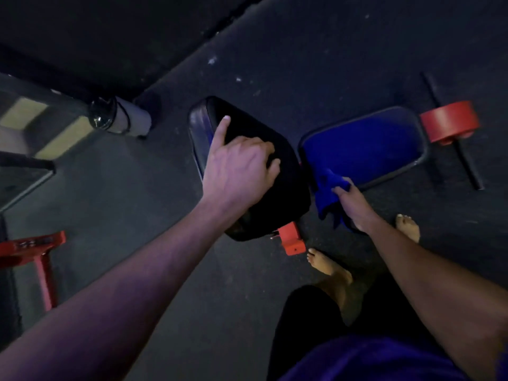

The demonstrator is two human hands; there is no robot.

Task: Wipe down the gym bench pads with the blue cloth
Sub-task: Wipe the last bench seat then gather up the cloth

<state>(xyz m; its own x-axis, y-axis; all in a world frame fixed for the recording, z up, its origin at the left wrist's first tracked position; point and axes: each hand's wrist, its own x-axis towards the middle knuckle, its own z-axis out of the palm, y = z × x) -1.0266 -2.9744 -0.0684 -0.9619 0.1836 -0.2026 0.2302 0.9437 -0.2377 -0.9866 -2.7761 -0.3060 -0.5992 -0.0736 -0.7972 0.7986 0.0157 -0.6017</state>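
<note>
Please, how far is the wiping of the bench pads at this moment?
No pad shows signs of being wiped; the dim light hides any such marks. The right hand grips the blue cloth, which hangs at the gap between the pads and is not spread on either. The left hand rests on the black pad, index finger straight. Wiping the black pad and the blue pad appears left.

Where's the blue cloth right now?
The blue cloth hangs pinched in the right hand, right of centre, between the black pad and the blue pad.

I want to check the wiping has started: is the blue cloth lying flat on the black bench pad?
No, the blue cloth hangs bunched from the right hand, beside the black bench pad.
</note>
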